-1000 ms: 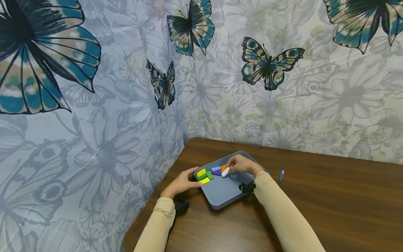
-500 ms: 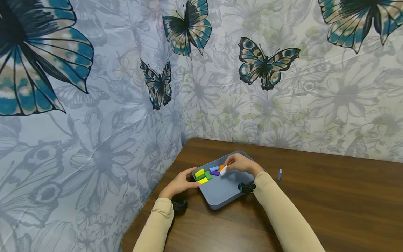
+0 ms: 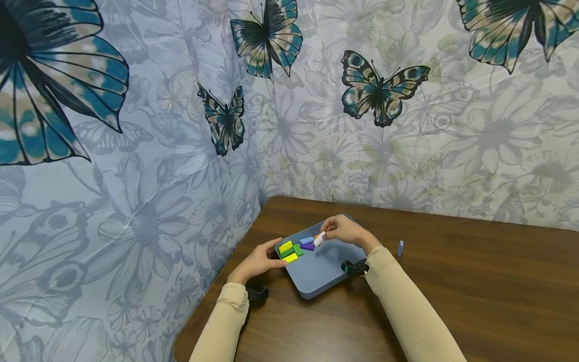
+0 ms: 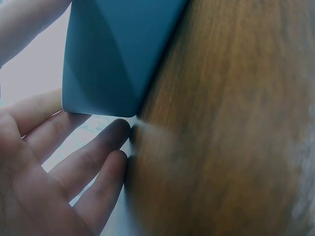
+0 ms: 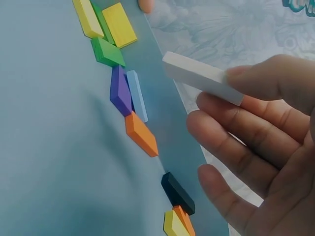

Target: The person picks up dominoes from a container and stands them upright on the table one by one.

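My right hand (image 3: 347, 231) pinches a white block (image 5: 199, 76) by one end, between thumb and fingers. The block hangs tilted over the blue-grey tray (image 3: 322, 271). Below it in the right wrist view lies a winding row of blocks: yellow (image 5: 119, 25), green (image 5: 107, 51), purple (image 5: 120, 92), light blue (image 5: 138, 97), orange (image 5: 141, 135) and black (image 5: 178, 193). At the tray's left end my left hand (image 3: 259, 261) rests against the wall, thumb at the rim. In the left wrist view its fingers (image 4: 91, 164) stretch out loosely beside the tray corner.
A small blue block (image 3: 400, 248) stands on the brown wooden table (image 3: 452, 281), right of the tray. Patterned butterfly cloth (image 3: 289, 130) hangs close behind the table and along its left edge. Another orange and a yellow block (image 5: 174, 225) lie beyond the black one.
My right hand has lifted the white block a little, up and to the left, off the tray beside the orange block. The left hand keeps its place at the tray.
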A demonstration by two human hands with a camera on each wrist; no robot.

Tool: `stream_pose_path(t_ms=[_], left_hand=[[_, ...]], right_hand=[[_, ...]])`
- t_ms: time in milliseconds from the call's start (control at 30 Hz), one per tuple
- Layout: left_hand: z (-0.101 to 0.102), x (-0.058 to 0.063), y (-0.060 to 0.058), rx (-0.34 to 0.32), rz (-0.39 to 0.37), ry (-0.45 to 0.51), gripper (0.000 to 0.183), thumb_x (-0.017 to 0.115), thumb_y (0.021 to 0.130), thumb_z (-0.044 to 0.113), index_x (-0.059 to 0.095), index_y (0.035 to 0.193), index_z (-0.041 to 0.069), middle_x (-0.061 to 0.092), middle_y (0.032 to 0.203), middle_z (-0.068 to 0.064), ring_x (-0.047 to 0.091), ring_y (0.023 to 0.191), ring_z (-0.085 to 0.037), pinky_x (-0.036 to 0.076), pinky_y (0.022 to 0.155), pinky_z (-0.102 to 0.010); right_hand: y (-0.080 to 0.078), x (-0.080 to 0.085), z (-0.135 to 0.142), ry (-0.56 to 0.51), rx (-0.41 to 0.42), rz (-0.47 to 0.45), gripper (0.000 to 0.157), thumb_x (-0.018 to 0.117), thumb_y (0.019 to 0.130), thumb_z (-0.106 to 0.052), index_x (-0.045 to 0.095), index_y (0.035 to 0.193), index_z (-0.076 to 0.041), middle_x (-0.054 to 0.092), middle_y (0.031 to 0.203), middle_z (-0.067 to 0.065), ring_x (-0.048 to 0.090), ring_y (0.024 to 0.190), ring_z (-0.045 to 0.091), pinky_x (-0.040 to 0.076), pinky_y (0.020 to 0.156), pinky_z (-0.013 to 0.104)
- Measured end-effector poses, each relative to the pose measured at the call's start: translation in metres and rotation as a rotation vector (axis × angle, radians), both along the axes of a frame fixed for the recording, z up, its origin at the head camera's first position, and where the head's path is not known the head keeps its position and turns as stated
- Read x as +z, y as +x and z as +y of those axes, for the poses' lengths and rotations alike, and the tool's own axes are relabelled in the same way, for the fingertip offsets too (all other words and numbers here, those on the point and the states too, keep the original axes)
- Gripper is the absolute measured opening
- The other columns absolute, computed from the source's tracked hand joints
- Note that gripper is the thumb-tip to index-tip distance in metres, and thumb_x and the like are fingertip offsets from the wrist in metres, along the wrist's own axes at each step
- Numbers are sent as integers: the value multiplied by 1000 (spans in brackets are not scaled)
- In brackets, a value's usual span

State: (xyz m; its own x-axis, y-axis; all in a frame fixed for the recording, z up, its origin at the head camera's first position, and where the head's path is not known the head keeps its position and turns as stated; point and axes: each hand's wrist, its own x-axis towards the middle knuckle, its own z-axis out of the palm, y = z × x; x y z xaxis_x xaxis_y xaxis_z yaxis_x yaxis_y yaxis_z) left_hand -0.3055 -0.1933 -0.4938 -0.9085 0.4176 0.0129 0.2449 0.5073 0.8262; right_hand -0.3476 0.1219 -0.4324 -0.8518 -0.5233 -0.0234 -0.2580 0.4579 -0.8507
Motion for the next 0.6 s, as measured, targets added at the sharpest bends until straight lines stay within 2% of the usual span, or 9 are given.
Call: stream_pose_path(t_ms=[133, 300, 467, 600], left_hand=[[-1, -1, -1, -6, -7, 0, 85, 78, 88, 36, 36, 156, 10, 39, 159, -15, 43, 140, -44, 42, 110, -56], [-2, -2, -2, -6, -8, 2, 84, 78, 88, 36, 36, 156, 10, 38, 159, -15, 43, 141, -44, 42, 110, -56], [-2, -2, -2, -5, 1, 4, 84, 78, 88, 34, 37, 156, 10, 39, 159, -16, 44, 139, -46, 44, 108, -56], [-3, -2, -3, -10, 2, 9, 82, 78, 88, 31, 37, 156, 10, 39, 159, -17, 44, 139, -45, 43, 108, -56]], right_hand=[[2, 0, 1, -7, -33, -3, 17, 66, 95, -8, 66, 108, 1, 70, 97, 9, 64, 102, 41, 51, 95, 54], [4, -1, 4, -44, -51, 10, 27, 65, 94, -7, 63, 116, 9, 70, 98, 11, 66, 102, 40, 51, 95, 55], [10, 0, 9, -72, -76, 38, 27, 65, 96, -9, 64, 117, 8, 69, 100, 12, 66, 97, 33, 50, 96, 57], [14, 0, 13, -87, -94, 58, 28, 64, 98, -12, 63, 119, 8, 68, 103, 12, 65, 97, 28, 52, 95, 54]])
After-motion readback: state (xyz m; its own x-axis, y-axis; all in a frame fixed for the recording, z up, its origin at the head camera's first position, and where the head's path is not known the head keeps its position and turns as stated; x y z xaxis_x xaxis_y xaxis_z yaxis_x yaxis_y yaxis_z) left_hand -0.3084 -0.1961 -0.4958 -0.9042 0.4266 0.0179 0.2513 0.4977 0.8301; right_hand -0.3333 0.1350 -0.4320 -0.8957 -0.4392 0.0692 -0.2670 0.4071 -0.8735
